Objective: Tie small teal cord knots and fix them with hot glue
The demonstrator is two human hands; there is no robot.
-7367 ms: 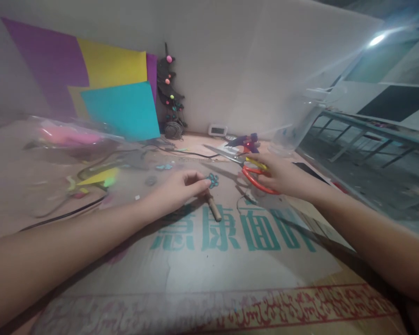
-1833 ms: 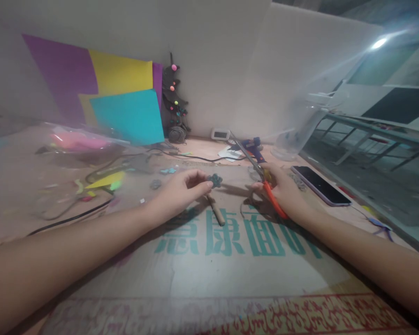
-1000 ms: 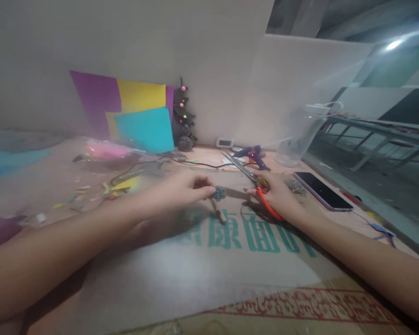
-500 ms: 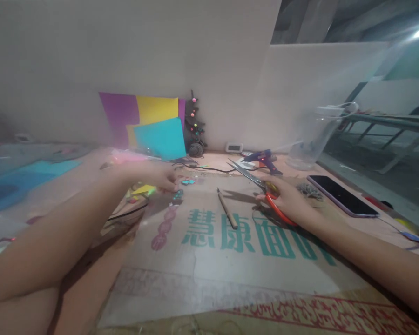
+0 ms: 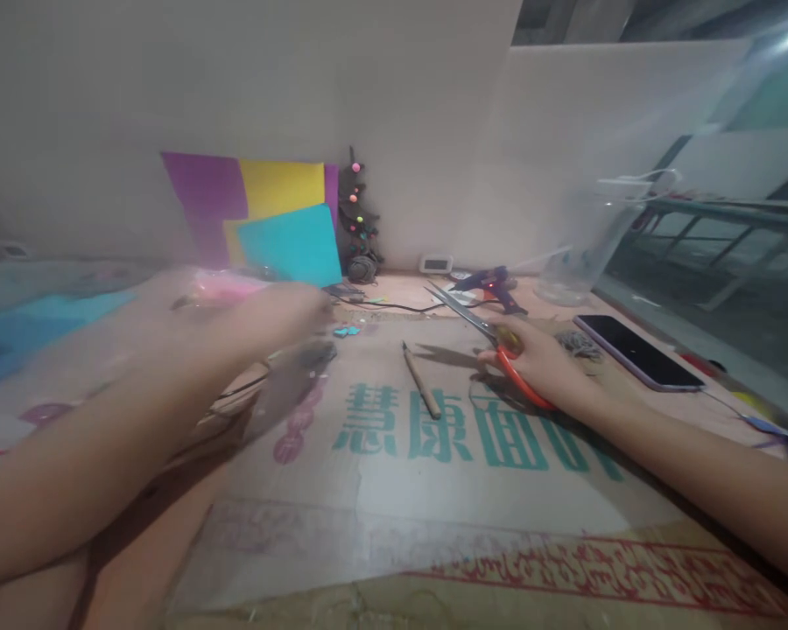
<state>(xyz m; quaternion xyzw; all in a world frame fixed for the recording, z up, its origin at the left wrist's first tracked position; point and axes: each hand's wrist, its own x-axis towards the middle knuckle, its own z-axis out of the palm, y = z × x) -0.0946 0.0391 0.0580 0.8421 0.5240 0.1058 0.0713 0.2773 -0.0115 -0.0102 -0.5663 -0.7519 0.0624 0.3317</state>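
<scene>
My right hand (image 5: 529, 352) is closed round the orange handles of a pair of scissors (image 5: 463, 311). The blades are slightly apart and point to the far left. Motion smears my left hand (image 5: 299, 306), so its fingers and anything in them are unclear. Just beyond and to its right lies a small bright-blue cut piece (image 5: 347, 332) on the printed sheet (image 5: 394, 499). Between my hands a thin brown wooden-handled tool with a pointed tip (image 5: 421, 381) rests on that sheet.
Coloured sheets (image 5: 289, 245) lean on the wall beside a small dark decorated tree (image 5: 358, 219). At the back are a glue gun (image 5: 492, 287) and a small white clock (image 5: 436, 263). A clear jug (image 5: 574, 245), a phone (image 5: 636, 352) and coiled grey wire (image 5: 579, 346) are at right.
My left hand has lifted off the sheet, from beside the small teal pieces, and is moving quickly. My right hand still holds the scissors. The view has tilted slightly down.
</scene>
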